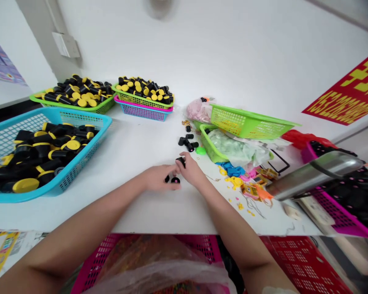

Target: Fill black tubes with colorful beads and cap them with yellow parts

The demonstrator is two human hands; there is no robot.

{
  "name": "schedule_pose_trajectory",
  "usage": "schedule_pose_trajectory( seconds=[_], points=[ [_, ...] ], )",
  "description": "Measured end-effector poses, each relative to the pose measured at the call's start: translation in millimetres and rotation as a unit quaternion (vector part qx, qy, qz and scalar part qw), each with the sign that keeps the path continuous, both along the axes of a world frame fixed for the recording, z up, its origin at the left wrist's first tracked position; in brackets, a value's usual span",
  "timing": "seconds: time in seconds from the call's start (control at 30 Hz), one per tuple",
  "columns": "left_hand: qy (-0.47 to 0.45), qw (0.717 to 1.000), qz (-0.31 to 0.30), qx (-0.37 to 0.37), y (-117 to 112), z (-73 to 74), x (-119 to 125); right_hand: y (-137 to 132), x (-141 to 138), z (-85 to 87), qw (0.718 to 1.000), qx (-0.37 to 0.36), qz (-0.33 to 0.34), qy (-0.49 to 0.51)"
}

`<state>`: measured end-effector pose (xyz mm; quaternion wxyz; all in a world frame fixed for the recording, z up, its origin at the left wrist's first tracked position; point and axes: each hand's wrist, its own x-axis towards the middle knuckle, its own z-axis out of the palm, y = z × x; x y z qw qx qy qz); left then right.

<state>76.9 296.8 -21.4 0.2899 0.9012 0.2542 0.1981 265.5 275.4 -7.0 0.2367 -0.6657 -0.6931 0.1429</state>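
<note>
My right hand (pixel 190 169) has its fingers closed around a small black plastic cylinder (pixel 180 162) above the white table. Close beside it, my left hand (pixel 160 178) is slightly blurred, its thumb stretched out and its fingers apart, reaching towards the right hand. Between the left thumb and fingers a black round piece with a pink dot (pixel 176 180) shows, with another dark piece partly hidden. Just beyond the hands lie several loose black cylinders (pixel 188 143) and a bright green disc (pixel 200 150).
A blue basket (pixel 102 122) of black cylinders with yellow caps stands left; similar green baskets (pixel 106 107) are behind. To the right are stacked green baskets (pixel 254 126), yellow scraps (pixel 234 181), a leaning steel flask (pixel 313 175) and a magenta basket (pixel 340 214). A bag-lined pink basket (pixel 92 261) sits below the table edge.
</note>
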Motion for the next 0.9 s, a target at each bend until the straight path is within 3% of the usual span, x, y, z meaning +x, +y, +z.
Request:
schedule_pose_trajectory(
  seconds=[0.1,0.13,0.2,0.3,0.5,0.6,0.73,0.9],
  points=[
    [-0.118,0.986,0.113,0.038,17,1.5,-7,3,-1,-4.1,0.988,-0.050,-0.007,0.147],
    [-0.138,0.981,0.125,0.058,24,0.2,-9,4,-3,-5.4,0.982,-0.073,-0.012,0.172],
    [-0.126,0.987,0.076,0.066,38,-5.2,-10,9,-7,-8.4,0.975,-0.107,-0.009,0.193],
    [-0.082,0.996,-0.013,0.015,51,-16.2,-8,25,-10,-12.0,0.978,-0.110,0.001,0.178],
    [-0.063,0.995,-0.043,-0.057,55,-22.8,-8,74,30,-4.2,0.993,-0.005,-0.104,0.053],
    [-0.074,0.993,-0.043,-0.081,56,-20.2,-13,86,46,-0.7,0.993,0.031,-0.114,-0.012],
    [-0.067,0.982,-0.052,-0.170,61,-20.9,-19,75,45,3.0,0.998,0.016,-0.014,-0.058],
    [-0.078,0.954,-0.097,-0.273,67,-27.2,-20,35,32,18.6,0.978,-0.060,0.186,-0.069]
  ],
)
